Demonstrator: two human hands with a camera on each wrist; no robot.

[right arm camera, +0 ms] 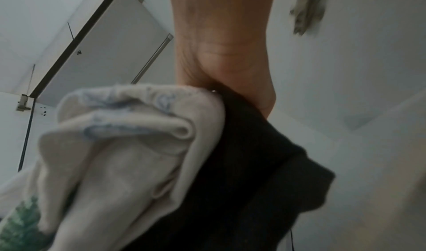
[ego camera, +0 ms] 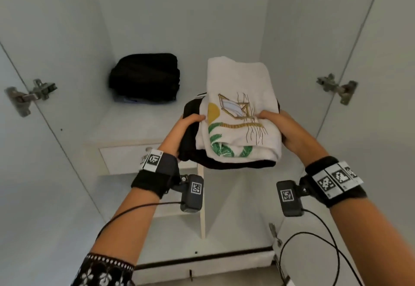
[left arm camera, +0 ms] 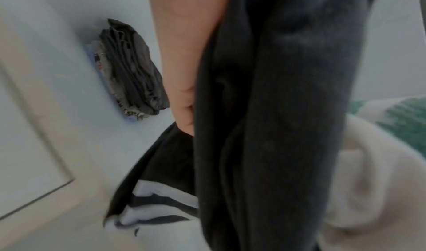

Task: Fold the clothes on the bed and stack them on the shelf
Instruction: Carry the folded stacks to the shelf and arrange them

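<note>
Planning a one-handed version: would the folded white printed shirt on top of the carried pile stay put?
Probably not: the folded white printed shirt is soft, with drooping edges. It lies loose on the folded black garment; both hands grip the pile.

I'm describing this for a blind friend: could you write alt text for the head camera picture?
Both hands, left hand and right hand, hold a folded white shirt on a black garment before a white shelf bearing a dark pile.
</note>
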